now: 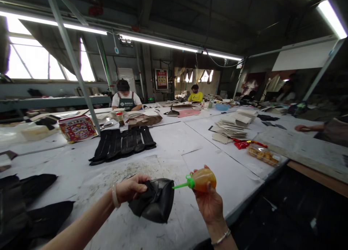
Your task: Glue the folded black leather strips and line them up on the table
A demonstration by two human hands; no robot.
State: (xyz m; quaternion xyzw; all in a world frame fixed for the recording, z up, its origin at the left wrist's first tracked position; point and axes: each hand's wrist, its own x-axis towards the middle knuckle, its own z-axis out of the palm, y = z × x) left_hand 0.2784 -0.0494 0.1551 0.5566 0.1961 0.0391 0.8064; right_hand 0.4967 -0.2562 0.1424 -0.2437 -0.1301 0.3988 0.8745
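The left hand [134, 187] pinches one folded black leather-like piece [160, 204] above the white tabletop [174, 137], while the right hand [209, 204], apart from the left, wraps one amber squeeze bottle [205, 180] right of the piece, its one green nozzle [181, 186] at the piece's edge, contact uncertain. Work on this piece seems under way, with no finished stretch discernible; beyond it lies one row of overlapping black panels [123, 145], too merged to count, whether done or left unclear.
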